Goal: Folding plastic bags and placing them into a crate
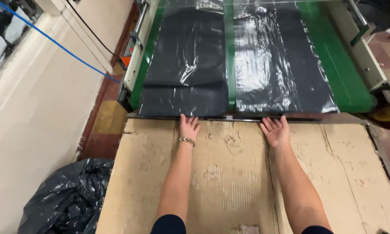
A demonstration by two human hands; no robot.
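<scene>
Cardboard sheet under both hands (arms outstretched): left hand, right hand flat, open, near black bags.

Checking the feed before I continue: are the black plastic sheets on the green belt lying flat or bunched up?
Spread flat: both black sheets lie side by side on the green belt, with only light wrinkles.

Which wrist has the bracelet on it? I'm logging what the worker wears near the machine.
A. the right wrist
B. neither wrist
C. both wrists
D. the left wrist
D: a beaded bracelet circles the wrist of the left hand, while the wrist behind the right hand is bare; both hands lie flat on the worn cardboard sheet at the edge of the black plastic film.
</scene>
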